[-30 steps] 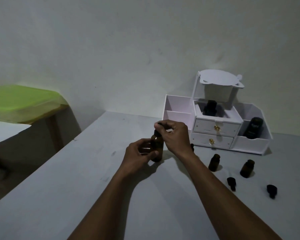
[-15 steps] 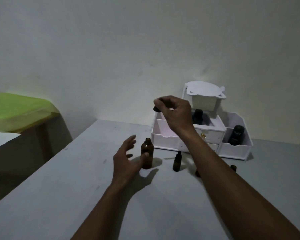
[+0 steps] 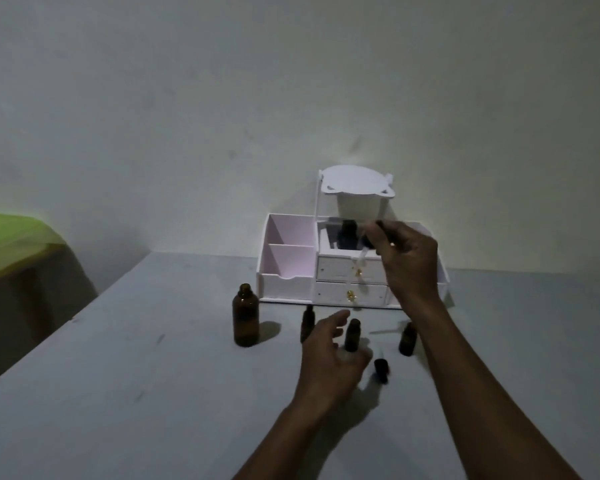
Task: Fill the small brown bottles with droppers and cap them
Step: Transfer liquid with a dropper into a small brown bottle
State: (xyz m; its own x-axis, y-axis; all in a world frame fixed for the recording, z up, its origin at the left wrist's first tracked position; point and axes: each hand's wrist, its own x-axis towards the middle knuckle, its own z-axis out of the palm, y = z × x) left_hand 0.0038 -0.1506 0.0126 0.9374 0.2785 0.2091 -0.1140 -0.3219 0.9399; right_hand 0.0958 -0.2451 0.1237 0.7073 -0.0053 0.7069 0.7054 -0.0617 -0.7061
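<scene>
1. Grey tabletop carries a large brown bottle, uncapped and upright, at the left of the group.
2. Three small brown bottles stand upright to its right: one partly behind the left hand's fingertips, one between that hand's forefinger and thumb, one beside the right forearm.
3. Left hand: fingers spread wide around the middle small bottle; contact cannot be confirmed because of blur.
4. Right hand: raised in front of the white drawer organiser, fingertips pinched narrow on the black top of a dropper. Its clear glass tube hangs down and to the left, above the small bottles and apart from them.
5. Black dropper cap lies on the table just right of the left hand.
6. Dark bottle sits in the organiser's centre compartment.
7. Green-covered surface at far left.
</scene>
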